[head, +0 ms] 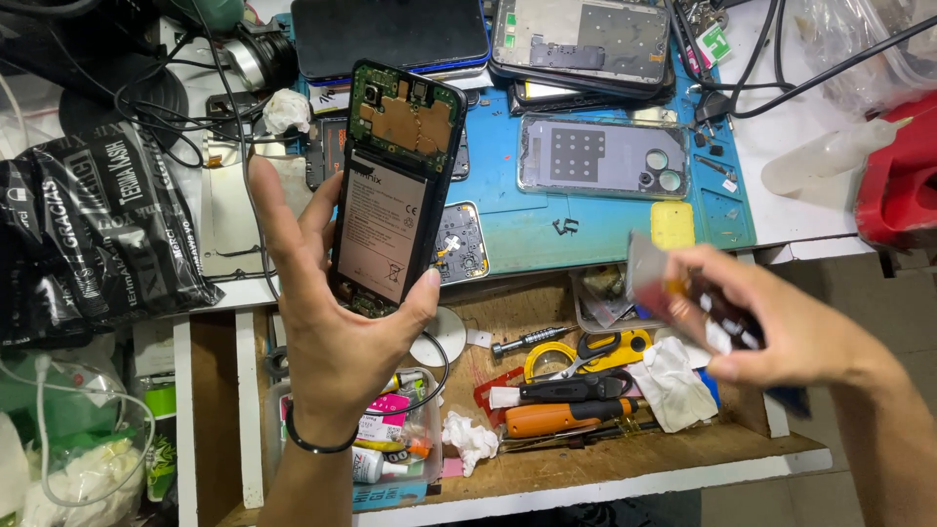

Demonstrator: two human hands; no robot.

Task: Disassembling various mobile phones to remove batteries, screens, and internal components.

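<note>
My left hand holds an opened smartphone upright, back cover off, so its grey battery and copper-coloured board shields show. My thumb presses the phone's lower right edge. A black band circles that wrist. To the right, my right hand is blurred and grips a thin flat part, dark red and grey, over the open drawer. The two hands are apart.
A blue work mat carries a phone back cover, frames and small parts. The wooden drawer below holds screwdrivers, yellow-handled scissors, tissues and a plastic tub. A black plastic bag lies at left, a red box and a squeeze bottle at right.
</note>
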